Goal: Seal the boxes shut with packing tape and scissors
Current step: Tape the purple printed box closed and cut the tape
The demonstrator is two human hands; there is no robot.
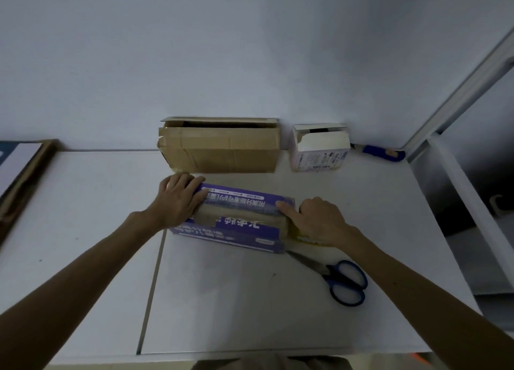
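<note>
While holding down the purple box [239,200] with left hand [178,200], fingers flat and together, presses its top with right hand [319,221] forefinger, other fingers curled over tape roll [304,239].

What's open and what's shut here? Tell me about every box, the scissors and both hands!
purple box: flaps shut, brown tape along its top seam.
cardboard box: top open.
small white box: top flap open.
scissors: blades shut, lying untouched.
left hand: flat on the purple box's left end.
right hand: forefinger presses the brown tape; covers a tape roll, grip unclear.
</note>
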